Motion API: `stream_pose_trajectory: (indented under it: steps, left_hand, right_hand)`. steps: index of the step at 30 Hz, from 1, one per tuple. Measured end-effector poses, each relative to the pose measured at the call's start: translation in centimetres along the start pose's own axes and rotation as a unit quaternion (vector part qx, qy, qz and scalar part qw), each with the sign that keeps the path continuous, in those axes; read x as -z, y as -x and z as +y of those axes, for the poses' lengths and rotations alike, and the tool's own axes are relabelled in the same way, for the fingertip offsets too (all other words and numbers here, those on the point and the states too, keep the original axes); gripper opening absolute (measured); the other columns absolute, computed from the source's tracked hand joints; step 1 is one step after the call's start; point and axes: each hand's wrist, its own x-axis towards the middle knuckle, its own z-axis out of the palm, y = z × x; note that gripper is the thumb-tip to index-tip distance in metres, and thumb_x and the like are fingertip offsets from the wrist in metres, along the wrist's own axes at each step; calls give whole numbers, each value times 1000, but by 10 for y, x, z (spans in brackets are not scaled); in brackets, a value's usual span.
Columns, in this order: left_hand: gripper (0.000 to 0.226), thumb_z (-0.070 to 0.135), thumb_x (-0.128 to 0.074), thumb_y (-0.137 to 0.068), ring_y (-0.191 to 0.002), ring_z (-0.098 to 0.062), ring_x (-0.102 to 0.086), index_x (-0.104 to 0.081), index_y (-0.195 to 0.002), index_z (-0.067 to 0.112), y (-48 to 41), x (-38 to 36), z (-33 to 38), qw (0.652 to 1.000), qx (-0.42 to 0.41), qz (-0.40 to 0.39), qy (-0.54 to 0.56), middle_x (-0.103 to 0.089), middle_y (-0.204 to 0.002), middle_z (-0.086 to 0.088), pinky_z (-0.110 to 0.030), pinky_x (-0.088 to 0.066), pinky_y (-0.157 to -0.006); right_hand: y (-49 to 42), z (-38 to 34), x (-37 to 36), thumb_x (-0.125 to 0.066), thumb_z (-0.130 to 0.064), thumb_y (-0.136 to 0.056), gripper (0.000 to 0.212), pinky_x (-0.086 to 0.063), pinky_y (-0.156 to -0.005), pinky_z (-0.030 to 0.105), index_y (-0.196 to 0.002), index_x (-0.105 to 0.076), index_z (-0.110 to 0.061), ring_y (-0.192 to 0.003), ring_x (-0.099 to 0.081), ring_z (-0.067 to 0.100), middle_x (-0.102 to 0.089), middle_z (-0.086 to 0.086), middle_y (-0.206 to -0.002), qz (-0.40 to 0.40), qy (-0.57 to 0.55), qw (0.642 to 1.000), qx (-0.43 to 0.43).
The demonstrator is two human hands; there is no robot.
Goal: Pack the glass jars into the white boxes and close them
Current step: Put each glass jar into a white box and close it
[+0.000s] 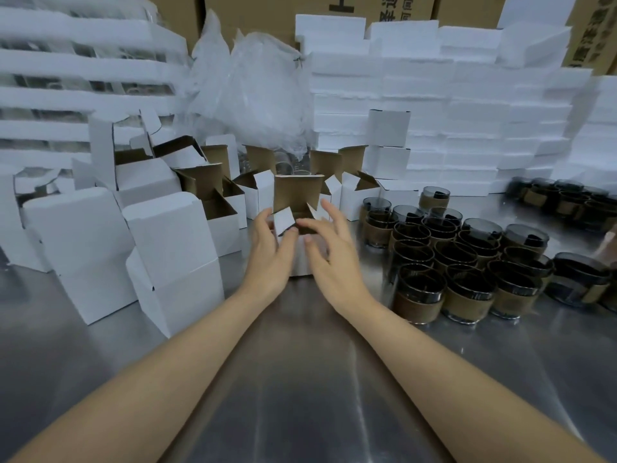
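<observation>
Both hands are at one white box standing on the table, near the middle and just left of the jars. Its lid flap stands upright on the far side with its brown inside facing the camera, so the mouth is open from above.

The left hand curls around the small side flap, with fingers on the outside and thumb below, apparently to fold it inward. The right hand holds nothing. Its fingers are spread and lightly bent, with the forefinger tip at the box mouth, probably steadying the box or about to fold the opposite flap. The two hands are close together but not touching.

The inside of the box is dark, so I cannot tell whether a jar sits in it. Judging by the flap work, this is the closing step.

The glass jars wait in a tight cluster to the right, within reach of the right hand. Closed boxes are stacked near left, and open boxes stand behind them. That keeps supply on one side and finished work on the other. A plastic bag slumps at the far end.
</observation>
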Motion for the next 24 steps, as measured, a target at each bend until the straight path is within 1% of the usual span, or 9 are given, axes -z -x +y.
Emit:
stream_pose_trajectory:
  steps: [2, 4, 7, 9, 11, 15, 17, 20, 24]
  left_hand:
    - [45, 37, -33, -103, -115, -8, -41, -21, -144, 26, 0, -1, 1, 1000, 8, 9, 0, -40, -128, 8, -26, -31, -93]
    - [42, 38, -26, -104, -112, -9, -42, -20, -144, 27, 0, -1, 3, 1000, 17, 20, -15, -40, -123, 8, -29, -33, -96]
    - [40, 36, -22, -104, -117, -19, -49, -20, -143, 28, 0, 0, 3, 999, 22, 30, -8, -47, -131, -1, -42, -40, -104]
    - [43, 29, -23, -104, -123, -3, -43, -16, -146, 34, 1, 1, 3, 1000, 7, 30, 7, -37, -147, 2, -26, -37, -106]
    - [48, 24, -26, -104, -114, 17, -38, -16, -149, 36, 2, 2, 4, 999, -7, 32, 15, -29, -151, 10, -5, -32, -94]
    - [42, 34, -33, -102, -131, -20, -45, -42, -142, 22, 3, 2, 5, 997, 64, 39, 10, -48, -144, -3, -38, -36, -111]
    - [40, 35, -32, -101, -120, -28, -52, -59, -119, 11, 5, 1, 5, 996, 71, 28, -39, -60, -123, -14, -42, -44, -100]
    - [28, 41, -35, -101, -85, -15, -55, -51, -92, 21, 6, -2, 4, 996, 58, 15, -62, -54, -81, 6, -21, -38, -64]
    - [38, 53, -43, -96, -91, -10, -52, -35, -115, 21, 0, -1, -1, 995, 83, -4, -45, -52, -105, 5, -20, -38, -67]
  right_hand:
    - [-2, 2, 0, -47, -16, -100, 33, -24, -107, 4, -132, -55, -20, -140, -26, 5, -23, -4, -155, 14, 2, 999, -41]
    - [-5, 6, 2, -46, -19, -101, 44, -26, -115, 21, -144, -40, -13, -140, -25, 3, -23, -4, -155, 34, -10, 996, -80]
    - [-6, 9, 3, -50, -29, -99, 62, -18, -102, -1, -152, -23, -11, -134, -18, -8, -9, -9, -159, 38, -20, 990, -131]
    - [-8, 9, 4, -53, -35, -97, 62, -19, -97, -4, -149, -30, -10, -133, -22, -5, -11, -7, -160, 31, -17, 985, -170]
    - [-11, 11, 5, -52, -37, -97, 43, -31, -107, 17, -130, -49, -10, -132, -39, 13, -36, 3, -147, 17, 2, 982, -190]
    - [-12, 12, 3, -43, -38, -100, 21, -32, -78, 16, -99, -51, -19, -97, -46, 12, -47, -5, -105, -4, 14, 982, -189]
    - [-10, 11, 3, -41, -36, -101, 21, -33, -71, 6, -90, -49, -20, -86, -46, 8, -47, -7, -93, -8, 20, 983, -183]
    - [-10, 8, 4, -38, -33, -102, 22, -31, -68, -4, -98, -56, -20, -83, -49, -5, -53, -2, -101, -16, 10, 982, -185]
    - [-9, -3, 7, -36, -33, -103, 27, -32, -67, 5, -106, -53, -13, -91, -49, 4, -50, 4, -115, -36, 54, 982, -179]
